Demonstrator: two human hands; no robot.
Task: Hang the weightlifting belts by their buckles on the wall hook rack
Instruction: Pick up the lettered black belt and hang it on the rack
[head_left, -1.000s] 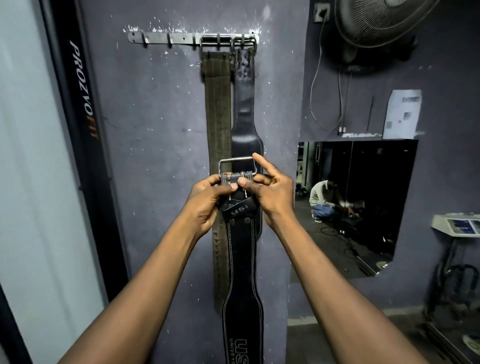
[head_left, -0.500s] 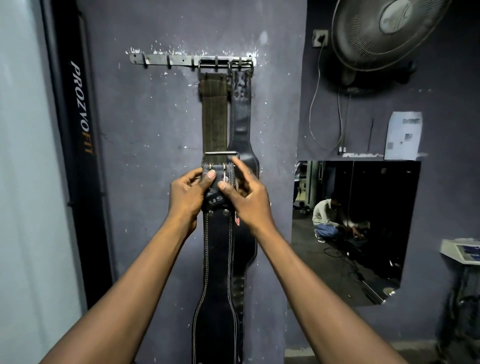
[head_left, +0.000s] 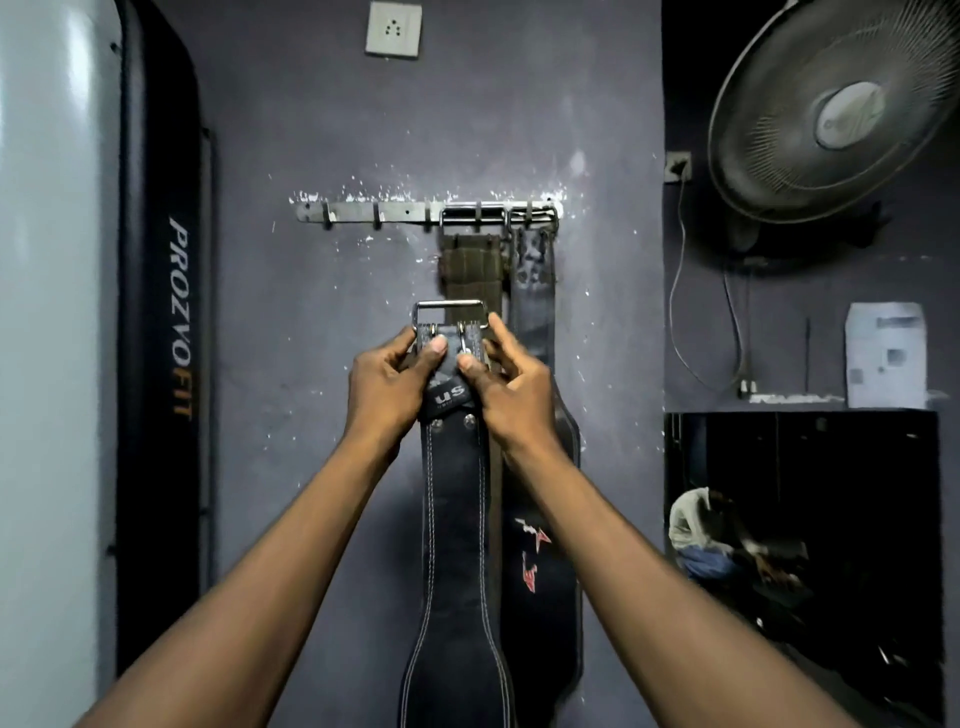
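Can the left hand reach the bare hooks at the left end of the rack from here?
Probably yes. The bare hooks lie up and left of the left hand, with only open wall between; the hung olive belt sits further right. It grips the black belt, though.

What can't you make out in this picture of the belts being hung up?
All in the head view:
- Black belt: its lower end is cut off by the bottom edge.
- Olive belt: mostly hidden behind the black belt and the left hand and right hand that grip it.
- Paper notice: its print is too blurred to read.
- Fingertips behind the black belt: hidden by the belt itself.
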